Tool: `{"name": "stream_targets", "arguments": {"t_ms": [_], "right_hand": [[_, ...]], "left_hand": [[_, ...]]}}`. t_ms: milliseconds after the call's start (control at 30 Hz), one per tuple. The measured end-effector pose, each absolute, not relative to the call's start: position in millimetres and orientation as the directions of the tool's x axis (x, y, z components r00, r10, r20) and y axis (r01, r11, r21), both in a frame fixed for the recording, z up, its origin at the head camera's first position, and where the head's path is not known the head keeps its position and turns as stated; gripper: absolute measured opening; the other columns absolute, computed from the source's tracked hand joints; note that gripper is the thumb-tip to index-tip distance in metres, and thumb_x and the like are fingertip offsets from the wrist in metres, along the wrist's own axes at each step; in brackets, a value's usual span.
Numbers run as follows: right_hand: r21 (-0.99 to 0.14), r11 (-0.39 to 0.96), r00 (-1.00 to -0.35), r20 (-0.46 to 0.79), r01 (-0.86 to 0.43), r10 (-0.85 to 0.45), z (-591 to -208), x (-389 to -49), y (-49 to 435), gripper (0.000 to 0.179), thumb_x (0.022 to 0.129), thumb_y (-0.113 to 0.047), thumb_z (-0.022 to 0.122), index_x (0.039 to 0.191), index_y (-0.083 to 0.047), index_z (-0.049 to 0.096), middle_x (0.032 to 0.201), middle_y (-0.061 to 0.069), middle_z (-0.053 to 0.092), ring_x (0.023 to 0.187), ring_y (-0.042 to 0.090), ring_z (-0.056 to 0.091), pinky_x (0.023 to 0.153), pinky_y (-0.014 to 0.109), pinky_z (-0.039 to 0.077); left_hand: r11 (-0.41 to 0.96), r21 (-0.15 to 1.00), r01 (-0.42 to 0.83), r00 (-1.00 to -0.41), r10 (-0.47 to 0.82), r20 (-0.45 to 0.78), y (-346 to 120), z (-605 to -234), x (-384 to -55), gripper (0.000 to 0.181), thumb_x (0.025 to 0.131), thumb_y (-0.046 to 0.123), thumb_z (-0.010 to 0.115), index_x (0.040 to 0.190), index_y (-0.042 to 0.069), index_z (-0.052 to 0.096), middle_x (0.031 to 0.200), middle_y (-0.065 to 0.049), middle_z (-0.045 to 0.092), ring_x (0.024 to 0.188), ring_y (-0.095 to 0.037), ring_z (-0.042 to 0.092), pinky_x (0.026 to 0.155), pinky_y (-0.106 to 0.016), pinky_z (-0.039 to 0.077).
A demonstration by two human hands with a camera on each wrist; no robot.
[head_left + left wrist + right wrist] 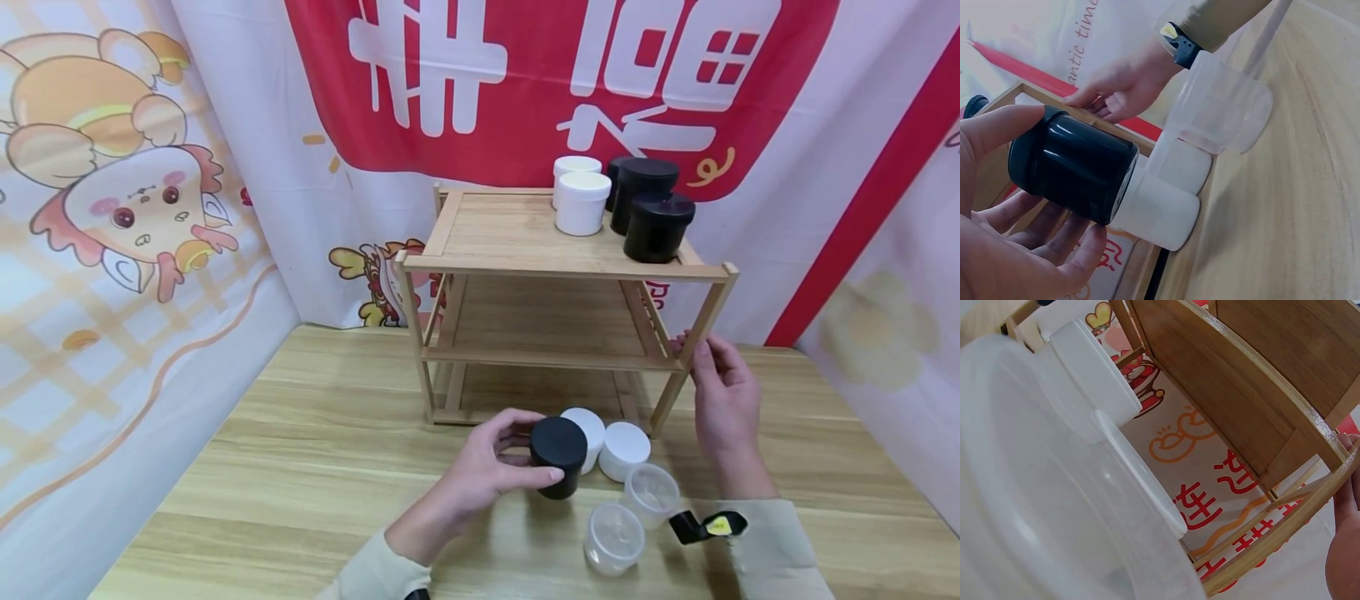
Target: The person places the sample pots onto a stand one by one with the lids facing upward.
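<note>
My left hand (487, 467) grips a black lidded jar (558, 458) between thumb and fingers. In the left wrist view the jar is tilted and its underside edge shows, close beside the white jars. My right hand (727, 400) holds the right front post of a three-tier wooden shelf rack (562, 267), its thumb on the near side and some fingers hidden behind the post. Two white lidded jars (624, 451) stand on the table by the rack's front edge. Nearer to me are two clear plastic jars (615, 537), between my forearms.
On the rack's top tier, toward the right, stand white jars (582, 204) and several black jars (658, 227). The wood-grain table (300, 467) is bounded by printed cloth (247, 167) at the back and sides.
</note>
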State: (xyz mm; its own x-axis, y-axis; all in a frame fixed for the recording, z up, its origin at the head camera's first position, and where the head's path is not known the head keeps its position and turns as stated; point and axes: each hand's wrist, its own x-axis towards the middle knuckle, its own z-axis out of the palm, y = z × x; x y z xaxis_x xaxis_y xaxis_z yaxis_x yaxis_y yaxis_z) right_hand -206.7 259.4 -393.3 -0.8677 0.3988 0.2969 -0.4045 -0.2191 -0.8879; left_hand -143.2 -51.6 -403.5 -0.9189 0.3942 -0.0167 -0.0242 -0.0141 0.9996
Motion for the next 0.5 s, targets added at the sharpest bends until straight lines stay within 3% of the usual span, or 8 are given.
{"name": "stream_targets", "arguments": {"t_ms": [500], "right_hand": [[-0.882,-0.220,-0.862,0.306,-0.416,0.404,-394.7,-207.9,258.9,0.038,0.108,-0.020,0.062,0.140,0.000,0.066,0.128,0.009,0.071,0.120,0.015,0.070,0.105,0.016,0.055]], "left_hand": [[-0.044,0.999,0.028,-0.920,0.391,0.043,-61.2,-392.0,-145.8,0.060,0.084,0.007,0.089,0.139,0.012,0.066,0.136,-0.011,0.069,0.119,-0.021,0.066,0.107,-0.039,0.055]]}}
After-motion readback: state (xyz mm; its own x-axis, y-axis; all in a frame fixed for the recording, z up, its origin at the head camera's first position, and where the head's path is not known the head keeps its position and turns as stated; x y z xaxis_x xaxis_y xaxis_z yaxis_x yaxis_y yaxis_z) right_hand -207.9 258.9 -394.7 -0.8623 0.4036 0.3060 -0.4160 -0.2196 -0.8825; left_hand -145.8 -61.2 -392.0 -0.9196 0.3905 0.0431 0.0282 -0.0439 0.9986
